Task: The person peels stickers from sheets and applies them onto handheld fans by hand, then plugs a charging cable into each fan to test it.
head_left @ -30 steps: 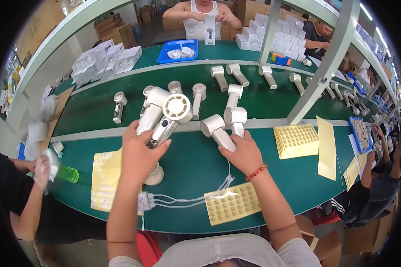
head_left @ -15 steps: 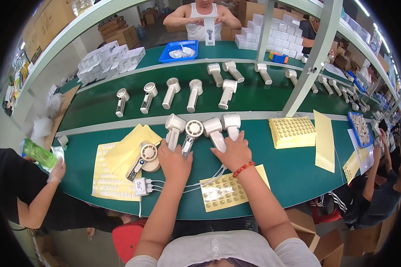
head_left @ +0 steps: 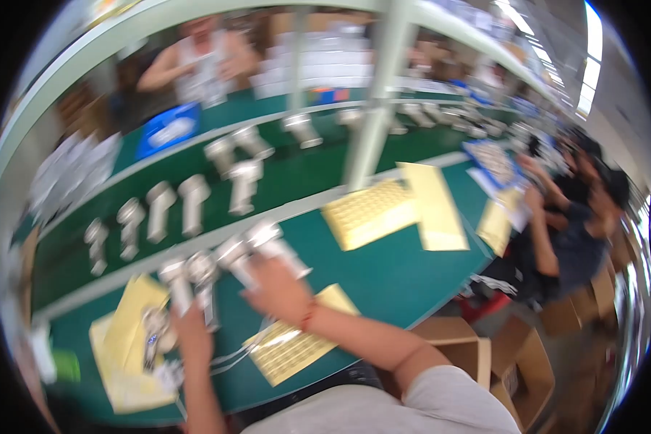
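The picture is smeared by motion. My left hand (head_left: 193,334) lies at the handle of a white handheld fan (head_left: 175,276), and beside it is a second fan (head_left: 204,273) with a round grille. My right hand (head_left: 281,291) is over the handles of two more white fans, the left one (head_left: 233,254) and the right one (head_left: 266,236). Blur hides whether the fingers of either hand grip them. Left of my left hand, another fan (head_left: 153,334) rests on yellow sticker sheets (head_left: 112,365). A white charger block (head_left: 169,376) with white cables sits below it.
A yellow sticker sheet (head_left: 296,354) lies under my right forearm; a stack of sheets (head_left: 372,213) is farther right. More fans (head_left: 193,206) stand along the green belt beyond the rail. A metal post (head_left: 380,101) rises there. Co-workers sit across and at right.
The whole view has swung to the right, so the bench appears shifted left and tilted. Both hands stay by the same group of fans.
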`<state>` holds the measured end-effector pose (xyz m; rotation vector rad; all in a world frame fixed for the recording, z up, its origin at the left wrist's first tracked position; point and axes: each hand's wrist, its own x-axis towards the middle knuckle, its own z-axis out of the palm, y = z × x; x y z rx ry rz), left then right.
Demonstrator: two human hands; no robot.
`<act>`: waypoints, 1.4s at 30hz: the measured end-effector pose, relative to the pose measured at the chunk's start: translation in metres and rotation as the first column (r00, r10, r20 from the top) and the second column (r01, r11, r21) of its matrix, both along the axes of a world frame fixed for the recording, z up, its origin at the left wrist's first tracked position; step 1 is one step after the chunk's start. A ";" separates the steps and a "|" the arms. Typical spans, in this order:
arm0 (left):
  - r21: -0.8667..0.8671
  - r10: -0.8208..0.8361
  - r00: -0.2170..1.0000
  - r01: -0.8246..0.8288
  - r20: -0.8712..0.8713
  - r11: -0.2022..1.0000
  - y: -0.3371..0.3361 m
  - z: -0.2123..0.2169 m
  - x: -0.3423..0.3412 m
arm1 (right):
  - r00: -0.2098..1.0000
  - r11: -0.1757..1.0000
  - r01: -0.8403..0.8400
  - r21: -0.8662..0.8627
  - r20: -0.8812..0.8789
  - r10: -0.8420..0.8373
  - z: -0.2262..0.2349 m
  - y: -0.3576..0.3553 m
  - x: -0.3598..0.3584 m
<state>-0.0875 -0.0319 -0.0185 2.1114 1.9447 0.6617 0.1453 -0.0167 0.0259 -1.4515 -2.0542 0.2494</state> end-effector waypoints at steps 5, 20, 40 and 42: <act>0.101 0.048 0.999 -0.049 0.008 0.994 -0.003 0.016 -0.014 | 0.998 0.968 -0.054 -0.246 -0.045 0.044 0.002 0.002 -0.028; 0.111 0.013 0.999 -0.008 -0.038 0.994 -0.010 0.032 0.027 | 0.993 0.993 0.077 -0.092 -0.078 -0.084 0.011 -0.006 -0.028; 0.279 0.122 0.989 -0.094 -0.083 0.956 0.006 0.032 -0.004 | 0.923 0.998 -0.059 -0.011 -0.383 0.050 -0.017 -0.002 -0.033; 0.170 0.069 0.994 -0.054 -0.082 0.984 0.012 0.021 -0.019 | 0.916 0.994 -0.068 -0.085 -0.400 0.029 -0.013 0.001 -0.033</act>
